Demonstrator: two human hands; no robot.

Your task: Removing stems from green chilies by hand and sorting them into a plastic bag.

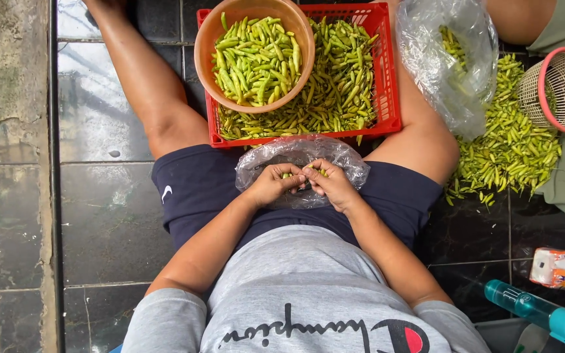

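I sit on a dark tiled floor with a clear plastic bag (335,155) spread on my lap. My left hand (271,184) and my right hand (331,184) meet over the bag, both pinching small green chili peppers (319,172) between the fingertips. In front of my knees stands a red plastic crate (387,78) filled with green chilies. An orange bowl (204,55), also heaped with chilies, rests on the crate's left side.
A loose pile of chilies (511,147) lies on the floor at right, beside a clear bag (449,52) and a pink-rimmed basket (560,88). Another person's leg and green clothing show at far right. A teal bottle (534,310) and a tissue pack (564,269) lie near my right elbow.
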